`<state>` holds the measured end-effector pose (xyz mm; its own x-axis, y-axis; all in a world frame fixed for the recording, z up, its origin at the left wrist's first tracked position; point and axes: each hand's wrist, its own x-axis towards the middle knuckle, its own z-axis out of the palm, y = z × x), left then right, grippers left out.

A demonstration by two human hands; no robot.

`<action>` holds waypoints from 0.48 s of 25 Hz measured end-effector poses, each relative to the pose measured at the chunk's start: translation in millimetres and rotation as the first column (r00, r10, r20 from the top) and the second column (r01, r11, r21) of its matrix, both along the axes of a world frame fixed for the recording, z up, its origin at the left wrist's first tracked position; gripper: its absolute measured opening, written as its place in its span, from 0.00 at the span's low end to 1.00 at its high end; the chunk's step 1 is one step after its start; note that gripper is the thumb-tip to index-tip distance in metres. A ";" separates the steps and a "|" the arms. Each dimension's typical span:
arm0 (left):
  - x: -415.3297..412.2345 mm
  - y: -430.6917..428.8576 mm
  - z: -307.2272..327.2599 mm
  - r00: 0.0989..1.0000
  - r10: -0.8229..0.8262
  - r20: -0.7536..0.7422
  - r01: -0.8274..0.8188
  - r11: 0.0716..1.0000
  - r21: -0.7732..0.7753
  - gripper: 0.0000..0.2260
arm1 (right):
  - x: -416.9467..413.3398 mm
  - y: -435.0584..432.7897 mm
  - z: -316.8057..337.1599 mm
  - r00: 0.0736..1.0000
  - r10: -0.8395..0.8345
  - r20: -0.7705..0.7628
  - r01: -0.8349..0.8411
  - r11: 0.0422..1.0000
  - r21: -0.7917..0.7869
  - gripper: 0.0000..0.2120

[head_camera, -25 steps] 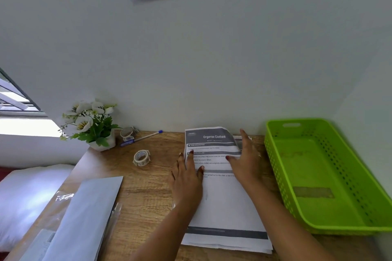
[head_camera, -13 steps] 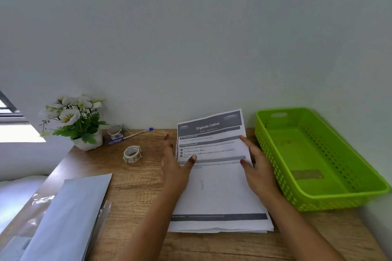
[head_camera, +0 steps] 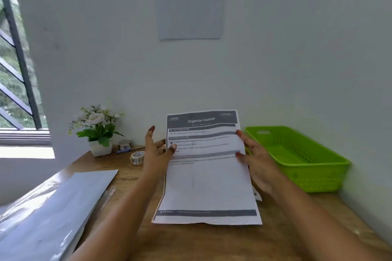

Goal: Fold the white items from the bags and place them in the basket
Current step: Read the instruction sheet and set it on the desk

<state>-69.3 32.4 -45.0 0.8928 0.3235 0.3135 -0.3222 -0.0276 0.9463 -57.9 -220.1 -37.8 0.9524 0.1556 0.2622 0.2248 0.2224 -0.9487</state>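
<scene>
**Head view: instructions come first, folding yet to start**

A person holds a printed instruction sheet (head_camera: 207,165), headed "Organize Clothes", up by its two long edges. Its top is tipped toward the camera, apparently so the steps can be read.

The left hand (head_camera: 157,152) pinches the left edge, thumb on the printed face and fingers behind, with one finger pointing up clear of the paper. The right hand (head_camera: 256,159) pinches the right edge the same way, thumb in front and fingers spread along the margin. Both forearms reach in from the bottom of the frame over the wooden table (head_camera: 212,243). The sheet's lower edge hangs low, and whether it touches the wood cannot be told.

The white items lie flat in their clear bags (head_camera: 63,203) at the table's near left, well apart from both hands. The green basket (head_camera: 307,178) stands at the right by the wall, just beside the right hand, with no white item seen in it. This layout seems to leave the middle free for folding.
</scene>
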 end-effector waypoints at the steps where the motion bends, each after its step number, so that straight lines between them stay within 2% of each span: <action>1: -12.1 -0.6 1.6 1.000 -0.010 0.007 0.010 1.000 0.007 0.33 | -13.5 -2.9 0.1 1.000 0.007 0.020 -0.007 1.000 0.003 0.30; 7: -89.9 -17.5 0.5 0.996 -0.070 0.055 0.068 0.997 0.048 0.22 | -96.2 -10.8 -10.9 0.989 -0.093 0.112 0.088 0.995 0.047 0.34; 12: -95.7 -11.9 11.1 0.987 -0.120 0.104 0.112 0.991 0.078 0.22 | -108.3 1.5 -4.3 0.977 -0.112 0.180 0.107 0.993 0.040 0.36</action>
<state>-165.0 20.6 -33.9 0.8824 0.1931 0.4291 -0.4277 -0.0506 0.9025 -166.2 -218.5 -42.2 0.8993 0.0425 0.4353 0.4174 0.2145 -0.8831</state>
